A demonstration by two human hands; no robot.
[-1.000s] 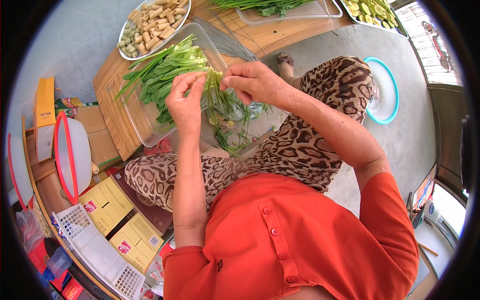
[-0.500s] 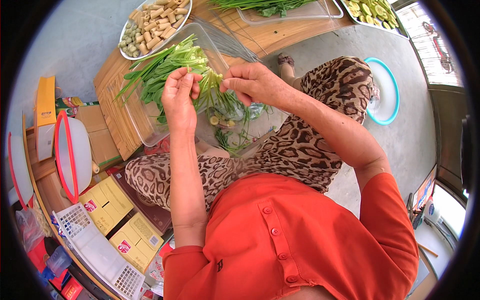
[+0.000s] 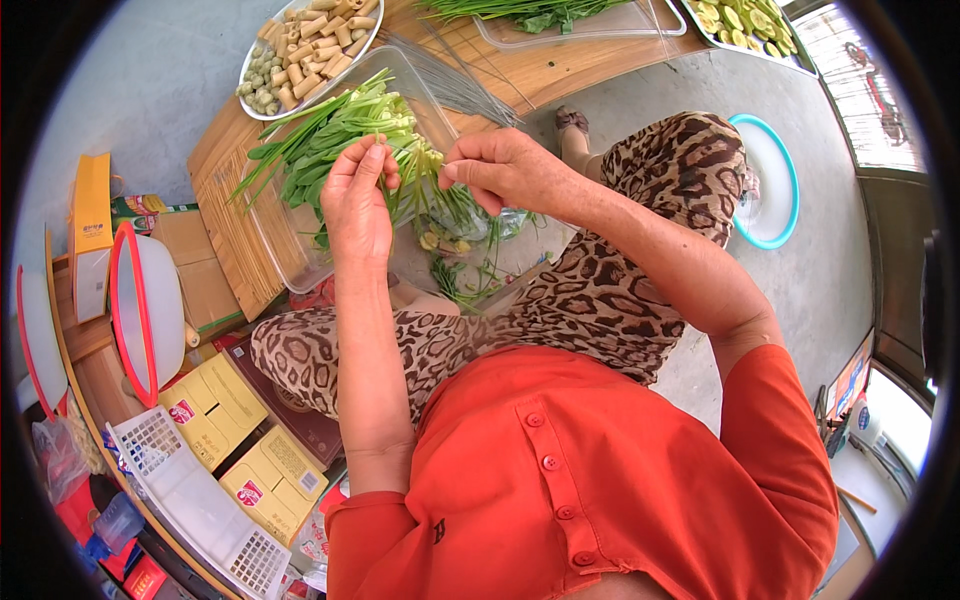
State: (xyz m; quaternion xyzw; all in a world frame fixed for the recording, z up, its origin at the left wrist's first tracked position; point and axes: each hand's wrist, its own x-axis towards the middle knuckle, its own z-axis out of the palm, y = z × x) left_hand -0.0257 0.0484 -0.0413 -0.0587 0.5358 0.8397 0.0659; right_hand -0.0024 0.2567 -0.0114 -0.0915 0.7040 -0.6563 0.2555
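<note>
My left hand [image 3: 360, 195] is raised in front of the tray of greens, thumb and fingertips pinched together on something too small to make out. To its right, my right hand [image 3: 505, 170] has thumb and forefinger pressed together; whatever lies between them cannot be made out. The two hands are apart. Behind them, long leafy greens [image 3: 340, 135] with pale cut stems lie in a clear plastic tray [image 3: 425, 85]. Some stem ends hang close by my right fingertips. A plastic bag [image 3: 508, 222] shows partly below that hand.
Thin metal skewers [image 3: 455, 85] lie on the wooden table [image 3: 560, 75]. Around them stand a white dish [image 3: 248, 68] of tan rolls and greyish balls, a tray of green stalks [image 3: 560, 12] and a tray of sliced vegetables [image 3: 745, 25]. A blue-rimmed basin [image 3: 795, 190] sits on the floor.
Both hands have shifted very slightly, my right one a little down and left. Their pinched fingers stay as they were, and the trays have not moved.
</note>
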